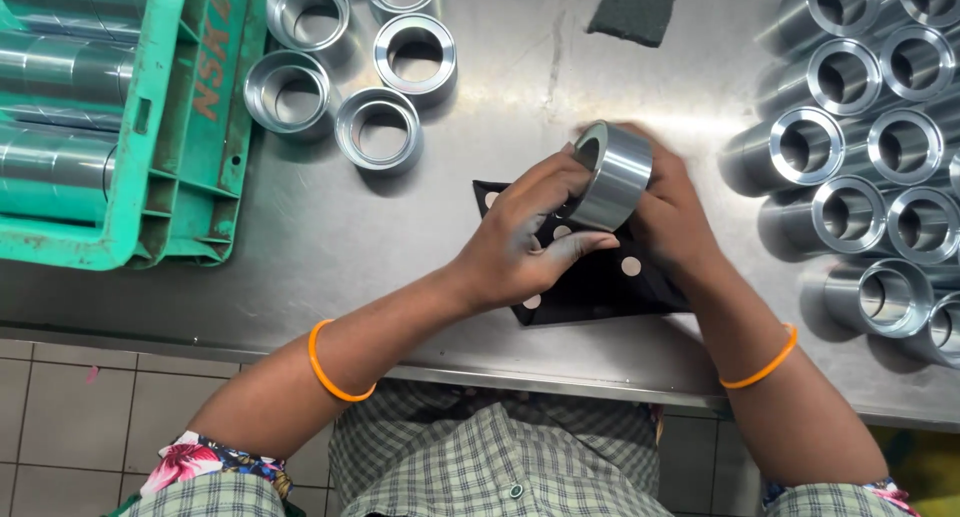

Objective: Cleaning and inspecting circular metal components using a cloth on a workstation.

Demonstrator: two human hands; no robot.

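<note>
Both hands hold one shiny metal ring, tilted on its side above a black cloth with white dots that lies on the steel table. My left hand wraps the ring's near side with the thumb stretched under it. My right hand cups the ring's far side from behind. An orange band sits on each wrist.
A green plastic crate holding long metal cylinders stands at the left. Several loose metal rings lie beside it. Many upright metal sleeves crowd the right side. A dark abrasive pad rests at the back. The table's front edge runs below the cloth.
</note>
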